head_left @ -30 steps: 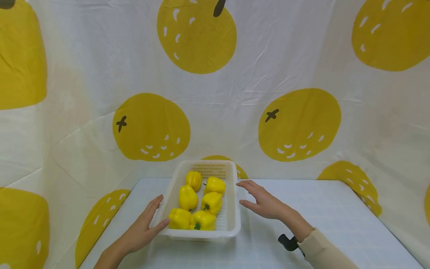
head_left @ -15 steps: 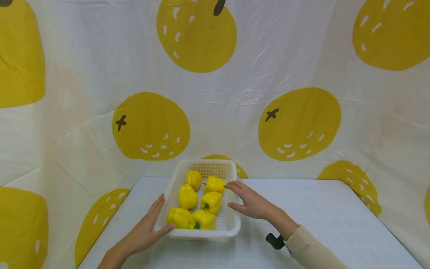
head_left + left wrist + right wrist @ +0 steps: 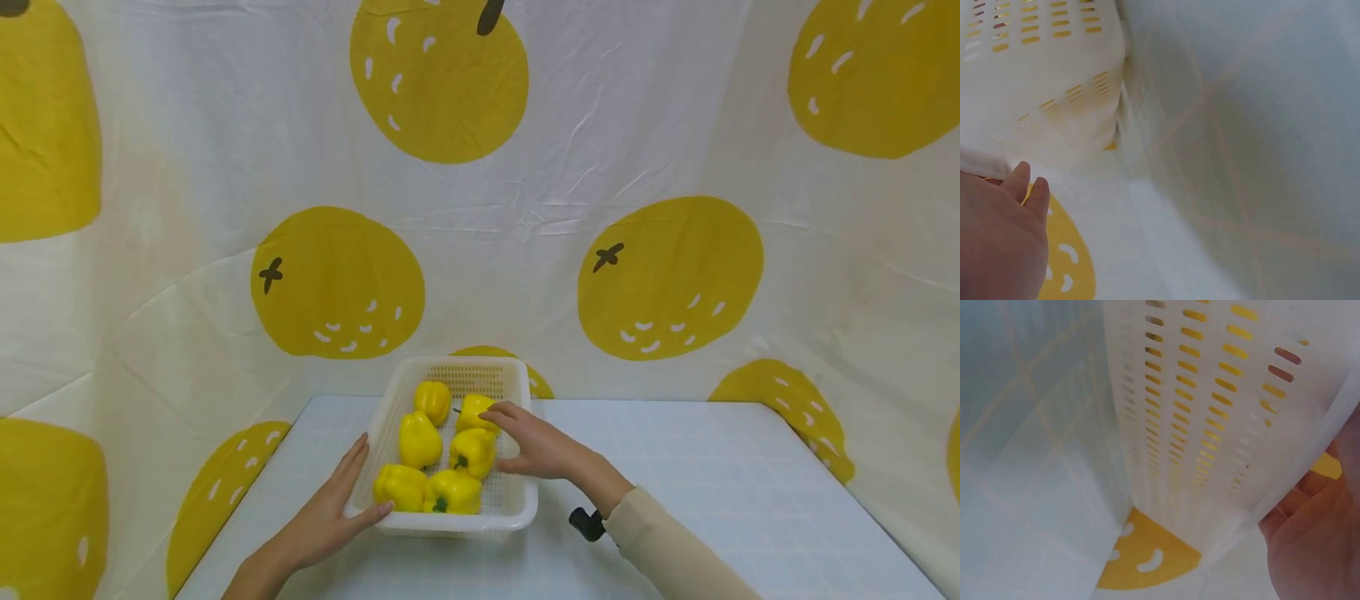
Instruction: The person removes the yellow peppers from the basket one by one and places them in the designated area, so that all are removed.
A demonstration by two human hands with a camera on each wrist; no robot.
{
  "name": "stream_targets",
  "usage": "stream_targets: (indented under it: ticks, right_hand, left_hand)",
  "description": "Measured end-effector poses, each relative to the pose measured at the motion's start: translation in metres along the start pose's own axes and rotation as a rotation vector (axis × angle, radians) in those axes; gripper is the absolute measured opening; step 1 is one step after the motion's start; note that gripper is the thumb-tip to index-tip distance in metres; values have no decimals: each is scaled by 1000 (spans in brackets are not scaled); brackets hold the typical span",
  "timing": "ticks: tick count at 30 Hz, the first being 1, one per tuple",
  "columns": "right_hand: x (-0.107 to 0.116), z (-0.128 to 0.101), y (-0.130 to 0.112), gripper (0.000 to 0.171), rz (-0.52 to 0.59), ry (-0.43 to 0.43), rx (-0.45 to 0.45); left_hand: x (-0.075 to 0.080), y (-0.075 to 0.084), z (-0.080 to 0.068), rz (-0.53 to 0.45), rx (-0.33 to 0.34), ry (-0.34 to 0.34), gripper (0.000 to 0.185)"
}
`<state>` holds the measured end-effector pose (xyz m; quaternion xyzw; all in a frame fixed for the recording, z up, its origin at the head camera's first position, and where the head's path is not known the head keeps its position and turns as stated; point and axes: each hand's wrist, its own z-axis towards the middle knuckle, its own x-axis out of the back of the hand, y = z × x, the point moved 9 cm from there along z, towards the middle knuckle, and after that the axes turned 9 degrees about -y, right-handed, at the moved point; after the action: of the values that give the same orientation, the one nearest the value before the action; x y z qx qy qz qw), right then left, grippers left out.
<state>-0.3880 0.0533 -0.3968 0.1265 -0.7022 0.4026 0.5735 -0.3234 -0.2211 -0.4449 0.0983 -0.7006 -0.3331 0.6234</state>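
In the lower middle of the head view, a white perforated plastic basket point(image 3: 517, 500) stands on the pale checked table point(image 3: 712, 483). It holds six yellow bell peppers. The right hand point(image 3: 536, 446) was outside the right rim of the basket one second ago. Now it has come left over that rim, and its fingertips point(image 3: 491, 411) lie on the yellow bell pepper at the far right of the basket point(image 3: 471, 410). The fingers are only lightly bent. They touch the pepper but they do not yet close around it, so the grip is still wide. I judge that the reach is finished and the grasp has not begun.

The left hand point(image 3: 330, 508) has hardly moved. It stays flat against the left wall of the basket, with straight fingers and the thumb at the near corner, and it steadies the basket without gripping it. The left wrist view shows this hand point(image 3: 1000, 240) beside the slotted wall point(image 3: 1054, 75). The right wrist view shows only the basket side point(image 3: 1210, 425) from very near.
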Motion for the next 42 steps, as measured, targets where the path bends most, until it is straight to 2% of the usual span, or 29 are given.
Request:
stream_targets:
  ticks: [4, 12, 21, 25, 30, 34, 42]
  right_hand:
    - [-7, 12, 1, 72, -9, -46, -16]
    - [-20, 33, 1, 67, -150, -91, -35]
    - [-29, 39, -1, 63, -303, -125, -73]
    - [-32, 39, -2, 64, -337, -129, -82]
    - [-31, 41, 0, 65, -342, -106, -91]
    - [-30, 42, 5, 69, -302, -87, -121]
    - [-23, 43, 9, 70, -235, -23, -179]
  left_hand:
    - [-1, -1, 2, -13, -6, 0, 106]
    - [-5, -3, 2, -12, -12, 1, 106]
    - [-7, -4, 3, -43, 4, 1, 108]
    - [-4, -2, 0, -36, -16, 22, 106]
    - [-3, 0, -1, -27, -44, 41, 104]
    - [-3, 1, -1, -23, -55, 54, 103]
    - [-2, 0, 1, -31, -36, 51, 104]
